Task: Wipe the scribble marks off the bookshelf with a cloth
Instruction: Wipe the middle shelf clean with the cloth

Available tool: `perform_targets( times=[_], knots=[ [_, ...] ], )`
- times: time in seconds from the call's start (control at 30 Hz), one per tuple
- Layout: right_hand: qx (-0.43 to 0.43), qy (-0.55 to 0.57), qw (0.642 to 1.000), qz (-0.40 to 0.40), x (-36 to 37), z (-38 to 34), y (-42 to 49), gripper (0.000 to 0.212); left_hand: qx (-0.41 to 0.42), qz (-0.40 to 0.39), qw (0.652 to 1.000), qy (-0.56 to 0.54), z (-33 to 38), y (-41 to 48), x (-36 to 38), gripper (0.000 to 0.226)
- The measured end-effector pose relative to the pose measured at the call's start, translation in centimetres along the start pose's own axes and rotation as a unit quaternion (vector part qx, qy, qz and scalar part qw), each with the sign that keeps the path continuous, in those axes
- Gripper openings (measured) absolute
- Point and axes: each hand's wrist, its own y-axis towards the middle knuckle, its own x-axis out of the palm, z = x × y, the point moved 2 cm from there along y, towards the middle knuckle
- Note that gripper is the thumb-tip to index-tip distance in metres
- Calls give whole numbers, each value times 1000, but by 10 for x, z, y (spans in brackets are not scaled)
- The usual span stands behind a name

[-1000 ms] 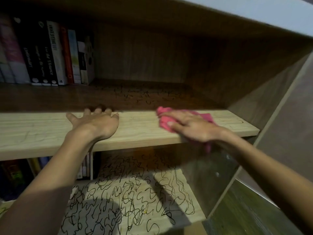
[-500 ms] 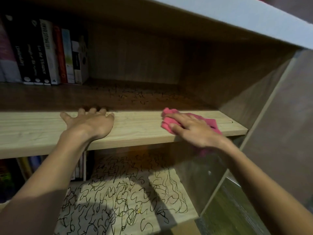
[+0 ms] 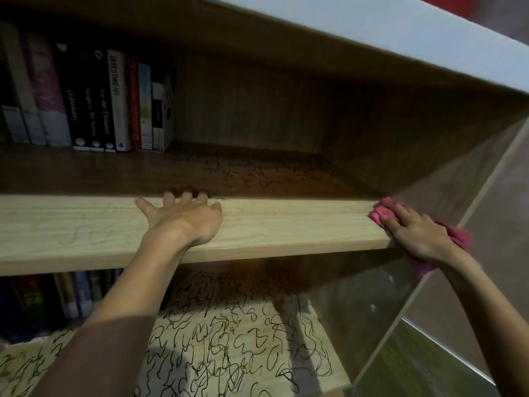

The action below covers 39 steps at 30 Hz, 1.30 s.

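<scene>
The middle shelf board (image 3: 286, 224) of the wooden bookshelf runs across the view; its lit front strip looks bare. Faint black scribbles (image 3: 252, 173) remain on its dark rear part. My right hand (image 3: 415, 233) presses a pink cloth (image 3: 461, 236) flat against the board's right end, by the side panel. My left hand (image 3: 186, 216) rests palm down on the board's front, fingers spread. The lower shelf (image 3: 320, 373) is covered in dense black scribbles (image 3: 229, 333).
A row of upright books (image 3: 94, 104) fills the left of the middle shelf. More books (image 3: 57, 296) stand at the left of the lower shelf. The side panel (image 3: 446, 181) closes the right end. The top board (image 3: 372, 30) overhangs.
My right hand slid the pink cloth rightward along the board's front to its right end. My left hand stayed planted on the board. The camera view shifted slightly.
</scene>
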Motion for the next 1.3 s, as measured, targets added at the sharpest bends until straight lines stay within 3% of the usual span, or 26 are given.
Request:
perform_targets(
  times=[0.13,0.23,0.33,0.4,0.47,0.53,0.63,0.7,0.77,0.83,0.97,1.07,1.13,1.23,1.3],
  knots=[
    [32,-13,999,-28,-1,-29,34,57,0,-5,1000,-9,2,5,0,54],
    [4,-38,998,-48,12,-102,41,55,22,-4,1000,-16,1,5,-1,53],
    [-159,-26,984,-79,30,-200,-1,56,58,6,998,-39,-11,8,-7,51],
    [-300,-24,950,-87,35,-244,-53,55,63,13,996,-55,-32,8,-12,54],
    [-406,-20,909,-94,38,-251,-86,53,23,25,999,-36,-59,5,-13,57],
    [-440,11,890,-118,30,-229,-81,51,-34,30,999,-25,-81,-2,-11,53],
    [-308,64,938,-146,19,-178,-23,49,-43,37,998,-32,-86,-10,-10,52],
    [-173,55,978,-104,18,-152,14,49,-38,38,998,-36,-85,-8,-10,51],
    [-91,41,992,-76,21,-149,33,46,-38,38,998,-37,-84,-6,-10,51],
    [-91,3,993,-81,27,-177,23,50,-38,36,998,-35,-84,-5,-9,51],
    [-290,-16,954,-79,38,-247,-52,53,-39,32,998,-33,-85,-7,-8,51],
    [-383,-7,918,-98,30,-243,-73,50,-38,30,999,-26,-85,-10,-8,52],
    [-365,3,921,-137,25,-228,-49,50,-36,27,999,-27,-86,-10,-8,52],
    [-195,39,969,-149,22,-204,16,53,-34,19,999,-26,-85,-9,-8,52],
    [-124,73,984,-105,29,-209,56,54,-32,20,999,-24,-85,-5,-8,52]
  ],
)
